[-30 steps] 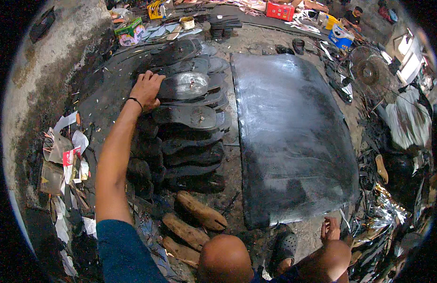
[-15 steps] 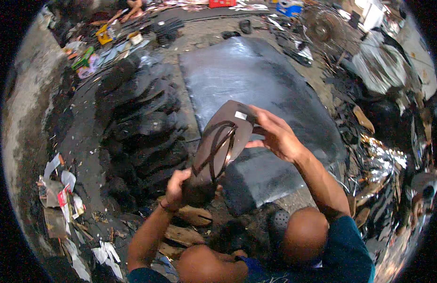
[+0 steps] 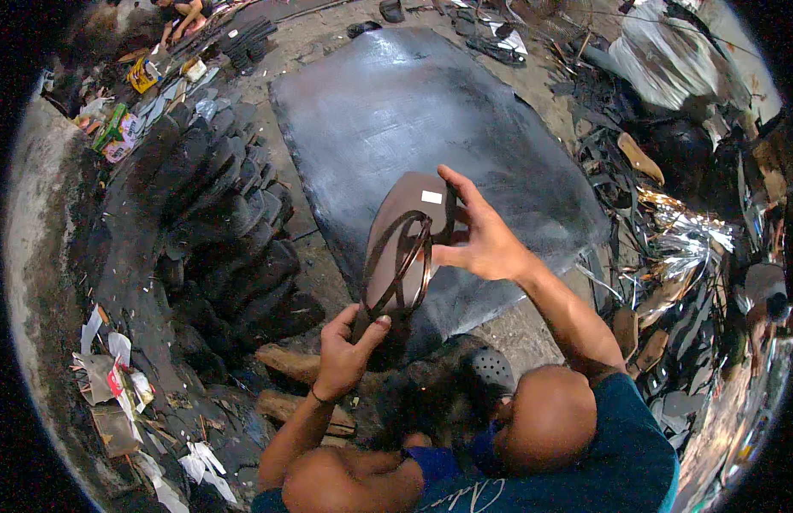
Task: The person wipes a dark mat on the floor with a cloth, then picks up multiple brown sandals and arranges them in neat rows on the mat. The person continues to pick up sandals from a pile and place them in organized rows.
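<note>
A brown flip-flop [image 3: 395, 237] with dark, shiny straps and a small white label near its far end is held up before me, over a large black sheet. My left hand [image 3: 345, 352] grips its near end, the thumb pressed on the upper face. At the far right edge, my right hand [image 3: 486, 239] holds it between spread thumb and fingers; some fingertips are hidden behind the flip-flop.
The smooth black sheet [image 3: 465, 128] covers the ground ahead. A pile of dark sole-shaped pieces [image 3: 230, 231] lies left, wooden pieces [image 3: 307, 410] nearer me. Scraps and a translucent plastic bag [image 3: 670, 64] stand right. Another person [image 3: 184, 15] crouches at the far left.
The flip-flop has turned more upright and its top faces me more squarely. My left hand has shifted slightly right, its thumb now over the upper face. The whole view has shifted too.
</note>
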Tool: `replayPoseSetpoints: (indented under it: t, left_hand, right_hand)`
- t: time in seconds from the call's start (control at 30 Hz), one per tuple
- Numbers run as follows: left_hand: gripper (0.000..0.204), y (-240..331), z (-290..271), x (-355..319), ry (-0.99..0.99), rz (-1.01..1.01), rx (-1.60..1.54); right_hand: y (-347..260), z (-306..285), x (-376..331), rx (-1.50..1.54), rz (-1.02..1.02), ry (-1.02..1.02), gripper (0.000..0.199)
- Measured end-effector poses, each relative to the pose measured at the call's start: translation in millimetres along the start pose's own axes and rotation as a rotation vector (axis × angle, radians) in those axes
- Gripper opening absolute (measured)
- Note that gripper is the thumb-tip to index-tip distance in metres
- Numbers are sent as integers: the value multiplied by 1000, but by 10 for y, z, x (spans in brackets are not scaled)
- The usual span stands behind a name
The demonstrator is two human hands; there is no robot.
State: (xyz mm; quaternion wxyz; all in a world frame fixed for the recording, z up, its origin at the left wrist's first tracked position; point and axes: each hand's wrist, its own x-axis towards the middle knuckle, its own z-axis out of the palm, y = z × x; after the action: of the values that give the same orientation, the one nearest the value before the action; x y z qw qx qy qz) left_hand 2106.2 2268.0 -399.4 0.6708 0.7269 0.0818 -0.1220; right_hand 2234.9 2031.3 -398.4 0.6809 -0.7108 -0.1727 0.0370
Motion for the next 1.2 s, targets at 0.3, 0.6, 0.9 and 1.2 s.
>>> replayPoseSetpoints:
  t: [0.3, 0.6, 0.9, 1.2]
  left_hand:
    - [28, 2, 278, 91, -4, -161, -174]
    - [59, 173, -58, 306, 19, 167, 102]
    - [52, -322, -284, 274, 13, 33, -147]
    - [35, -2097, 637, 380, -56, 627, 929]
  right_hand:
    - [272, -269, 133, -451, 109, 167, 62]
    - [567, -459, 218, -497, -14, 297, 59]
    - [622, -705, -184, 125, 467, -89, 62]
    - [1175, -1003, -635, 525, 511, 379, 37]
